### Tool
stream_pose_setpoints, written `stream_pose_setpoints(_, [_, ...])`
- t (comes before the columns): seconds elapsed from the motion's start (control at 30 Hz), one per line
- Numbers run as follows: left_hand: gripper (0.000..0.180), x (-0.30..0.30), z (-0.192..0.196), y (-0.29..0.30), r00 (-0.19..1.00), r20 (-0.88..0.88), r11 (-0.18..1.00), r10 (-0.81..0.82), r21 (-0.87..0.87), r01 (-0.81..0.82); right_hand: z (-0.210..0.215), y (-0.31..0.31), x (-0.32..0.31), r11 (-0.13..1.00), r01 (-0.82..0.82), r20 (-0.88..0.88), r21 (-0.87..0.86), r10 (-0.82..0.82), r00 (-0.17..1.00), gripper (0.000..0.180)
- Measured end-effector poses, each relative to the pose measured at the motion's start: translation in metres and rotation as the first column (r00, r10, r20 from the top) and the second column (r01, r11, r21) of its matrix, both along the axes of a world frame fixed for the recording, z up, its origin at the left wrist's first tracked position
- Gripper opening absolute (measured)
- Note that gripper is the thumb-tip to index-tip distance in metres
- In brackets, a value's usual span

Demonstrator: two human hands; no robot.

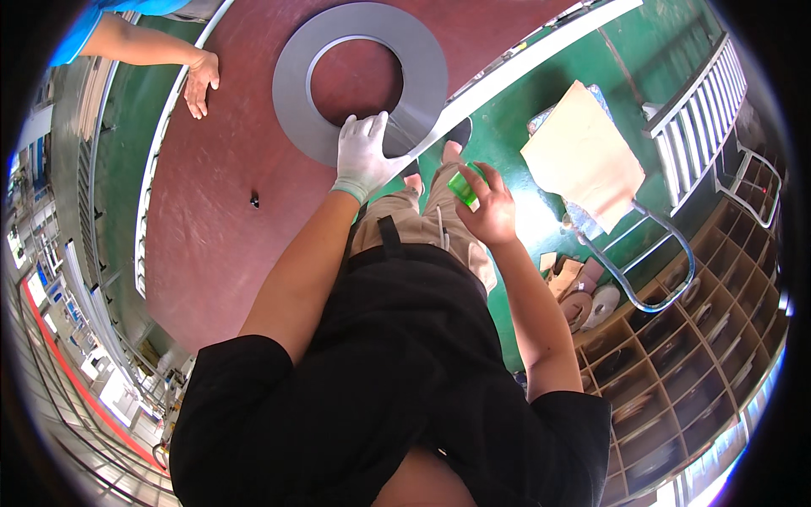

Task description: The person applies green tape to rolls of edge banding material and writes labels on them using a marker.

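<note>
A large flat grey coil (pixel 297 89), wound like a ring, lies on the dark red table. My left hand (pixel 365 159), in a white glove, rests across the coil's near side. Its fingertips reach to the inner edge, and the thumb is spread away to the right. My bare right hand (pixel 492 207) is closed around a bright green roll of tape (pixel 461 188), held in front of my right thigh, beyond the table edge. The fingers partly cover the roll.
Another person's bare hand (pixel 201 83) rests on the table (pixel 211 211) at far left. A small black object (pixel 254 200) lies nearer me. At right, a cardboard sheet (pixel 583 156) lies on a tube-framed cart (pixel 667 296); a compartmented shelf (pixel 676 372) stands closer.
</note>
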State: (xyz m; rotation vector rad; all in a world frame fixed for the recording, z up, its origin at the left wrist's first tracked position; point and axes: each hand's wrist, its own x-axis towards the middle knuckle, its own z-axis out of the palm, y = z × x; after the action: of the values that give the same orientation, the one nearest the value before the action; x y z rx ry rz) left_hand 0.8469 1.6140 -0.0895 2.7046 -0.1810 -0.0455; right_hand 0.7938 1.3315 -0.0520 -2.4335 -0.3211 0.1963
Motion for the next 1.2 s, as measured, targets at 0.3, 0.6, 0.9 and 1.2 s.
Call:
stream_pose_setpoints(0.3, [0.093, 0.028, 0.038, -0.018, 0.939, -0.342, 0.983, 0.034, 0.182, 0.031, 0.003, -0.003, -0.012, 0.999, 0.048, -0.012, 0.016, -0.048, 0.999, 0.073])
stream_pose_setpoints(0.6, [0.057, 0.048, 0.125, -0.013, 0.989, -0.134, 0.944, -0.063, -0.331, 0.015, 0.010, 0.018, -0.005, 0.996, 0.064, 0.138, 0.058, -0.072, 0.988, 0.097])
stream_pose_setpoints(0.9, [0.073, 0.052, 0.151, -0.010, 0.952, -0.296, 0.917, -0.079, -0.396, -0.047, -0.052, 0.136, 0.106, 0.808, -0.127, 0.059, 0.575, 0.114, 0.992, 0.064])
stream_pose_setpoints(1.2, [0.090, 0.067, 0.064, 0.002, 0.987, -0.163, 0.992, 0.007, -0.124, -0.027, -0.134, 0.209, 0.168, 0.740, 0.253, -0.060, 0.623, -0.278, 0.959, 0.046])
